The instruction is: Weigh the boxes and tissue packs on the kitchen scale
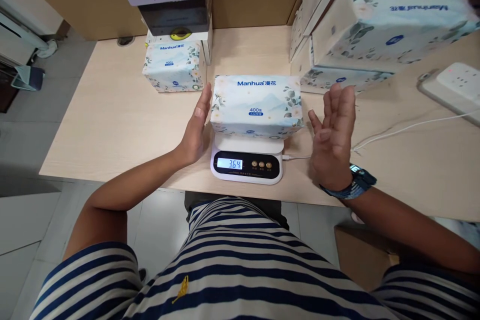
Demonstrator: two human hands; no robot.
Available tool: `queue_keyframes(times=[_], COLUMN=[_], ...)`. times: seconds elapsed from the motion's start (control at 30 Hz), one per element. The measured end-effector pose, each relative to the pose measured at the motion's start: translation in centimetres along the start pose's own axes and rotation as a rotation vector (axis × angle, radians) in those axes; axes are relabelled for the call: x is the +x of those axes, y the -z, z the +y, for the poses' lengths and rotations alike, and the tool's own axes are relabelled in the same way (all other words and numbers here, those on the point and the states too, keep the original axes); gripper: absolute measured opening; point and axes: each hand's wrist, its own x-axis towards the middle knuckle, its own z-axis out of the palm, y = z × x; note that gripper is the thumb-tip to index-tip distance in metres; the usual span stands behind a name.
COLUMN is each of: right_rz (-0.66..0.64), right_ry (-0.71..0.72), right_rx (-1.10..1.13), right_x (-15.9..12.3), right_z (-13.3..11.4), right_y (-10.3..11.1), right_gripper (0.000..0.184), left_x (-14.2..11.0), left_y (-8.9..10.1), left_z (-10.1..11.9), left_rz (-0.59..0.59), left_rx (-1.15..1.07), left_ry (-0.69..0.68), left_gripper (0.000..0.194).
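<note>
White-and-pale-blue plastic-wrapped tissue pack with floral print, flat on a white digital scale, free of any grip

Large printed face turned up, lettering right way round for the wearer, long side running left to right across the platform and seemingly reaching past it on the right. Scale near the front edge of the pale wood-grain counter.

Left hand just beside the left end, fingers straight, nothing held; contact at the fingertips impossible to tell. Right hand apart from the right end, palm turned toward the pack, fingers extended, nothing held.

On the lit display, digits 3, 6 and 4; decimal point too small to be sure of.

Judging by the pack at rest on the scale, best to keep both palms fully clear: even a light brush at the left end likely enough to shift the figure. Sensible to read only steady digits, with the load centred and nothing pressing on the round gold buttons. Worth guarding too: the thin white cable at the scale's right side, near the right hand; no tug, no snag. For any handling by the ends, better flat palms and even, gentle pressure than pinching, the wrapping probably being soft and easily dented.
</note>
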Motion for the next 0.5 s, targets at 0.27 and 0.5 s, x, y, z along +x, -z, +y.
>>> queue_keyframes(times=[0.27, 0.5], right_rz=[0.035, 0.074], right_ry=[0.005, -0.018], right_rx=[0.066, 0.152], right_x=[-0.3, -1.2], right_z=[0.3, 0.6], right_y=[-0.4, -2.3], right_gripper=[0.076, 0.077], left_x=[-0.2, -0.2], left_y=[0.5, 0.9], left_z=[-0.4, 0.1], left_rz=[0.02, 0.313], left_rx=[0.056, 0.148], left_ry=[-0.028, -0.049], left_gripper=[0.097, 0.105])
